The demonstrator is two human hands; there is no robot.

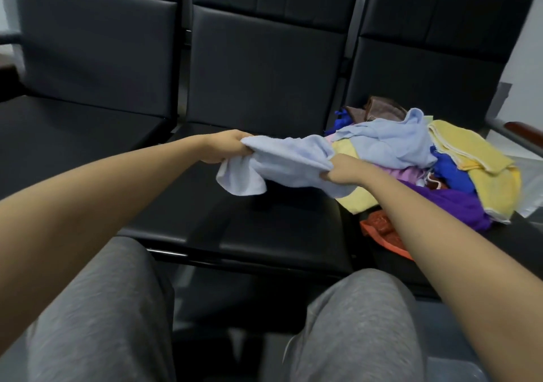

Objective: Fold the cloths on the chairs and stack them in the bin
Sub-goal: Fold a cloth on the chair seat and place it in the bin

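Observation:
A light blue cloth [289, 161] hangs stretched between both hands above the middle chair seat [235, 223]. My left hand [224, 148] grips its left corner, and my right hand [345, 170] grips its lower right edge. Its far end still lies on a heap of cloths [440, 164] on the right chair: yellow, dark blue, purple, pink and brown pieces. An orange-red cloth [382, 228] lies at the front of that heap, partly hidden by my right forearm. No bin is in view.
Three black padded chairs stand in a row; the left seat [73, 140] holds nothing. A wooden armrest [523, 128] sticks out at the far right. My grey-trousered knees [102, 308] fill the bottom of the view, close to the seat edge.

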